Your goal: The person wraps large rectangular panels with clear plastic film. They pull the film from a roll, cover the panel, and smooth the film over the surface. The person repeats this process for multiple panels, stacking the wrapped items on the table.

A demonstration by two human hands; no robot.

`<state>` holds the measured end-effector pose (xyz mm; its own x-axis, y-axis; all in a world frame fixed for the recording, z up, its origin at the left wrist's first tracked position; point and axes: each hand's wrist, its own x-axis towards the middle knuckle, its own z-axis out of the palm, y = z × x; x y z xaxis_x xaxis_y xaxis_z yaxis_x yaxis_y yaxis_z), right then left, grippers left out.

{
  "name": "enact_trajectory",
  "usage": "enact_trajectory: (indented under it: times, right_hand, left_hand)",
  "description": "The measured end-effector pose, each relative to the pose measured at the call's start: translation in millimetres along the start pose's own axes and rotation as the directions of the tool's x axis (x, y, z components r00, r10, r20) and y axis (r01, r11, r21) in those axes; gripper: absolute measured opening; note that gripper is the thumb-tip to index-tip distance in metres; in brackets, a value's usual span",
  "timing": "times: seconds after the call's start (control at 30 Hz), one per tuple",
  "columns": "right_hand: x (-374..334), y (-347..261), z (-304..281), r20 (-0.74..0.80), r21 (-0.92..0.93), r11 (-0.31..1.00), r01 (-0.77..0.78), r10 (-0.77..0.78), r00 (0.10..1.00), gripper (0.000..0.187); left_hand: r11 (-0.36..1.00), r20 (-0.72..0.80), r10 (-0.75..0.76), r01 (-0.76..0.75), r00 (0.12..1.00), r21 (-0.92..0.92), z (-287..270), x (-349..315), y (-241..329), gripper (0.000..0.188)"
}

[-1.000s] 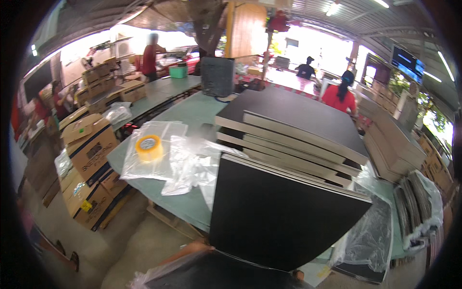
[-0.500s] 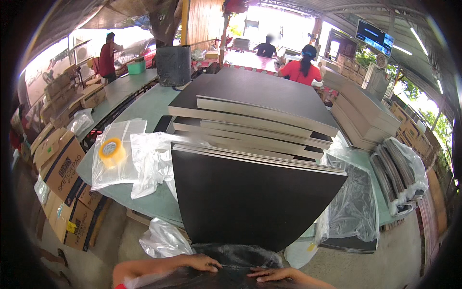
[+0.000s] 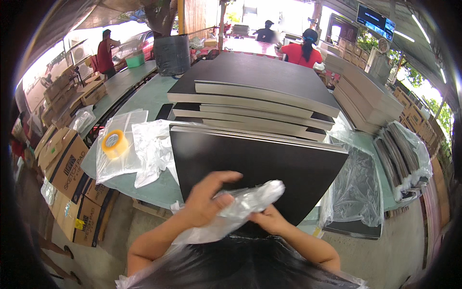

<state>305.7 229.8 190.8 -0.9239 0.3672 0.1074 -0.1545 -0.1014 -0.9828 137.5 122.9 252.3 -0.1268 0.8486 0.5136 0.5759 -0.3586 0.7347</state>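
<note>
A stack of black boards (image 3: 288, 178) leans tilted against the table's near edge, its pale edges at the top. In front of it, a clear plastic bag (image 3: 240, 212) is bunched up between my hands. My left hand (image 3: 204, 204) is at the bag's left side, slightly blurred, with fingers stretched and apart and the thumb against the film. My right hand (image 3: 269, 219) pinches the bag from the right; its fingertips are partly hidden by the film. Below both hands, clear film over a dark surface (image 3: 250, 265) fills the lower edge.
Thick black board stacks (image 3: 260, 72) lie on the green table (image 3: 139, 192). A yellow tape roll (image 3: 114, 143) sits on clear bags at left. Bagged boards (image 3: 356, 192) lie at right, beside another wrapped bundle (image 3: 402, 159). Cartons (image 3: 67, 168) stand at left. Several people work beyond.
Both hands have risen from the lower edge to in front of the leaning boards, with bunched plastic now between them. The left hand's fingers have spread. The view has shifted slightly.
</note>
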Motion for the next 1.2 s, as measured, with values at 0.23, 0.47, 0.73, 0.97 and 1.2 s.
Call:
enact_trajectory:
  times: [0.23,0.47,0.73,0.97,1.2]
  right_hand:
    - [-9.7,-10.8,-14.1,0.103,-0.178,0.932,-0.316,0.337,0.936,0.018]
    - [-23.8,-5.2,-20.9,0.055,-0.570,0.811,0.129,-0.119,0.991,0.047]
    - [-36.5,2.3,-30.0,0.146,-0.205,0.979,-0.012,0.043,0.988,0.004]
    - [-28.9,-2.1,-16.1,0.209,-0.437,0.886,0.151,-0.063,0.976,0.069]
    - [-33.2,4.4,-26.4,0.007,0.075,0.973,-0.219,0.219,0.976,0.072]
  left_hand:
    - [0.865,-0.174,-0.500,0.481,0.848,-0.143,0.0,-36.0,-44.7,0.025]
    - [0.984,0.234,0.025,-0.066,0.972,0.167,-19.5,-51.8,-66.4,0.039]
    - [0.911,-0.272,-0.402,0.411,0.874,-0.027,-23.6,-23.8,-36.8,0.030]
    - [0.940,0.429,-0.138,0.255,0.893,-0.229,4.2,-24.2,-20.1,0.083]
    - [0.937,0.257,-0.310,0.339,0.915,-0.080,23.0,-23.6,-24.9,0.021]
